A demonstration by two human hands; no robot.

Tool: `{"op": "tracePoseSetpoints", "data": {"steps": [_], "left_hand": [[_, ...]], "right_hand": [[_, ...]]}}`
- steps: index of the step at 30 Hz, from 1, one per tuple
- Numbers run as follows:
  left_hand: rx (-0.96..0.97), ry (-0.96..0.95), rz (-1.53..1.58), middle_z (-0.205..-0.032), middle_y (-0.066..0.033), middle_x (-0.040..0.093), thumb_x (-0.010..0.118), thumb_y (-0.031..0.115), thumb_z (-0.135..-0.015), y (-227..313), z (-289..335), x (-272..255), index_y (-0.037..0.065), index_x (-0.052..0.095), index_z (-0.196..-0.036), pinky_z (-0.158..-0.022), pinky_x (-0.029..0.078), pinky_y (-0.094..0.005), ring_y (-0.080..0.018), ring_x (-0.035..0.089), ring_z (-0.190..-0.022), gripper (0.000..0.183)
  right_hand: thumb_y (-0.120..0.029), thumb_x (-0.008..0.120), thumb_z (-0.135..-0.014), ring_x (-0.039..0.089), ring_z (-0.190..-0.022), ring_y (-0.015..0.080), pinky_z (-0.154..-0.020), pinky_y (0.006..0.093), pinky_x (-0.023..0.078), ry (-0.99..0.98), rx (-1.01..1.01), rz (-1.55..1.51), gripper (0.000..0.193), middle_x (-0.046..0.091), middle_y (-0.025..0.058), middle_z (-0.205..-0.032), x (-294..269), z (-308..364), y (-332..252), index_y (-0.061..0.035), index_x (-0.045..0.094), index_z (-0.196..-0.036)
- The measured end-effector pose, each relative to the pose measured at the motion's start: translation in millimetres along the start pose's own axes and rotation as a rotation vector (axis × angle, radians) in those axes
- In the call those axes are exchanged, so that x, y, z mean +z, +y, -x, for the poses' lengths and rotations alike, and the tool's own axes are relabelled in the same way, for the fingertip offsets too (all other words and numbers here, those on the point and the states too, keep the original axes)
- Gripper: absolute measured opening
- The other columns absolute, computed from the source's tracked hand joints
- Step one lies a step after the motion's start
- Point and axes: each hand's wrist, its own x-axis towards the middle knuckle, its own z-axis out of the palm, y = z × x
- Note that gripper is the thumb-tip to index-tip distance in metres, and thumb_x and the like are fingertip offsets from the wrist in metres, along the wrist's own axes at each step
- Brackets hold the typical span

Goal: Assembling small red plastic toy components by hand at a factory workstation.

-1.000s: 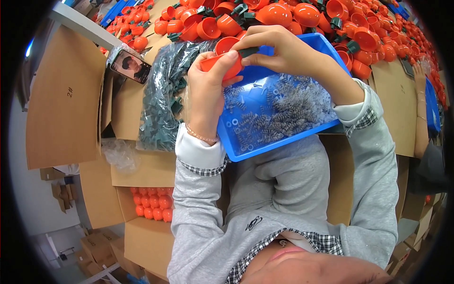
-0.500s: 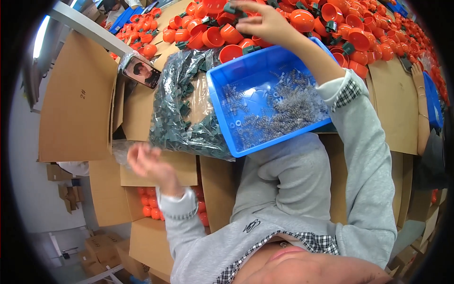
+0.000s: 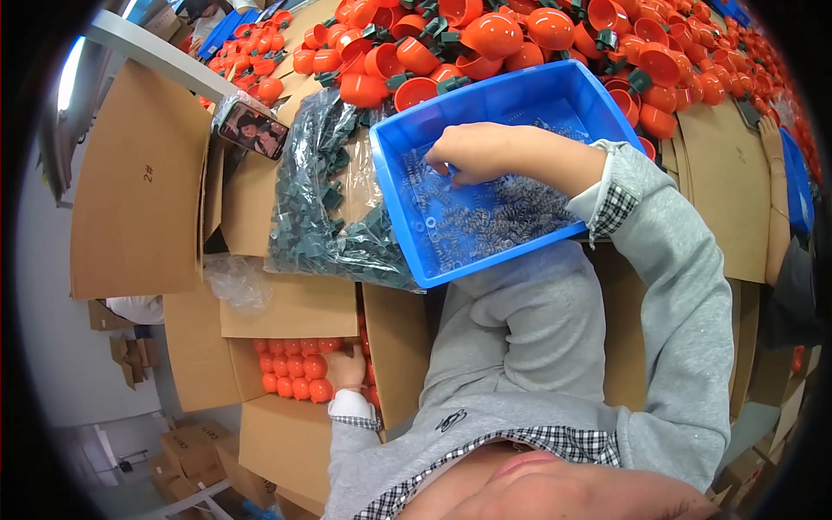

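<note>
My right hand [image 3: 475, 156] is over the left part of a blue plastic tray [image 3: 400, 221], its fingers curled and pinched together. Whatever lies between those fingertips is hidden or too small to name. Small metal coil springs [image 3: 529, 204] and little translucent washers [image 3: 431, 223] lie loose in the tray below it. Down at the left, my left hand [image 3: 347, 367] reaches into an open cardboard box among glossy orange domed cups [image 3: 297, 367] set in rows. It touches the cups at the right of these rows; its fingers are mostly hidden.
A clear plastic bag [image 3: 303, 234] of dark green parts lies left of the tray. Beyond it are heaped orange cups [image 3: 492, 36] with green pieces attached. A phone [image 3: 252, 130] leans by a cardboard flap [image 3: 143, 186]. Another person's arm [image 3: 774, 186] shows at the far right.
My right hand has come back from the orange cup heap into the tray, without the green-ended piece it was touching. The left hand has moved down into the cardboard box.
</note>
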Motion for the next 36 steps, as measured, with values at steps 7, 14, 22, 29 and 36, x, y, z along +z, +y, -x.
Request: {"op": "tracePoseSetpoints", "data": {"steps": [7,14,22,29,36], "left_hand": [[0.475,0.601,-0.044,-0.109,-0.0278,0.056,0.057,0.024,-0.084,-3,-17,56,-0.009,0.029,-0.13,-0.081,0.046,-0.0451,-0.0375,0.058,-0.097,0.063],[0.237,0.082,0.272,-0.109,-0.0252,0.058,0.051,0.029,-0.085,-16,-8,-21,-0.006,0.055,-0.108,-0.077,0.047,-0.0409,-0.0388,0.058,-0.092,0.042],[0.642,-0.633,1.104,-0.102,-0.0084,0.058,0.047,0.044,-0.086,-27,50,-137,-0.002,0.054,-0.106,-0.073,0.047,-0.029,-0.0152,0.056,-0.088,0.051],[1.209,-0.814,1.494,-0.111,-0.0191,0.054,0.075,0.027,-0.069,113,87,-169,0.005,0.025,-0.135,-0.069,0.052,-0.0338,-0.0263,0.06,-0.087,0.086],[1.33,-1.328,1.793,-0.112,-0.0204,0.054,0.058,0.031,-0.086,249,107,-193,0.015,0.037,-0.124,-0.064,0.056,-0.0405,-0.0377,0.062,-0.087,0.047]], "right_hand": [[-0.01,0.065,-0.073,0.062,-0.084,0.0308,-0.073,0.0404,0.048,0.055,-0.076,-0.061,0.017,0.064,0.0135,-0.083,4,-5,-3,-0.0037,0.061,-0.088],[-0.005,0.059,-0.075,0.062,-0.082,0.0305,-0.072,0.0397,0.048,0.086,-0.115,0.047,0.013,0.064,0.0135,-0.082,1,-3,4,-0.0019,0.06,-0.088],[-0.006,0.058,-0.076,0.062,-0.068,0.0274,-0.065,0.0367,0.047,0.212,-0.102,-0.136,0.012,0.062,0.0117,-0.071,-16,6,-3,-0.002,0.061,-0.086],[-0.006,0.055,-0.075,0.061,-0.064,0.0243,-0.061,0.0343,0.047,0.226,-0.106,-0.248,0.013,0.061,0.013,-0.066,-15,5,0,0.0,0.064,-0.081],[-0.008,0.057,-0.075,0.062,-0.071,0.0242,-0.066,0.0348,0.048,0.069,-0.005,-0.084,0.013,0.064,0.0128,-0.076,-10,-1,22,-0.0022,0.064,-0.084]]}}
